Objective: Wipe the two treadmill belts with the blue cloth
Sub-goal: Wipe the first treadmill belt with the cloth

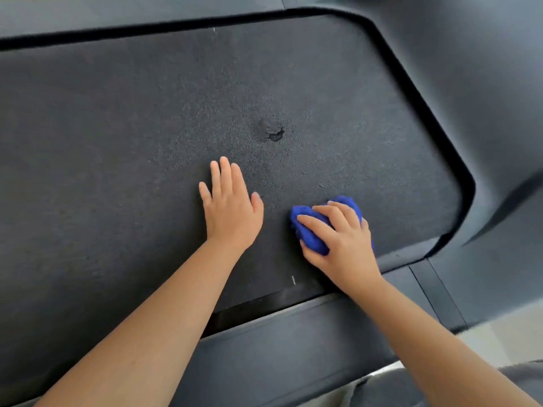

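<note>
Your right hand is gripping the bunched blue cloth against 1 treadmill belt to wipe it, while your left hand is lying flat beside it, probably bracing you.

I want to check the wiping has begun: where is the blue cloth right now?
In the head view the blue cloth lies bunched on the treadmill belt, lower right of centre, gripped under the right hand, beside the flat left hand.
</note>
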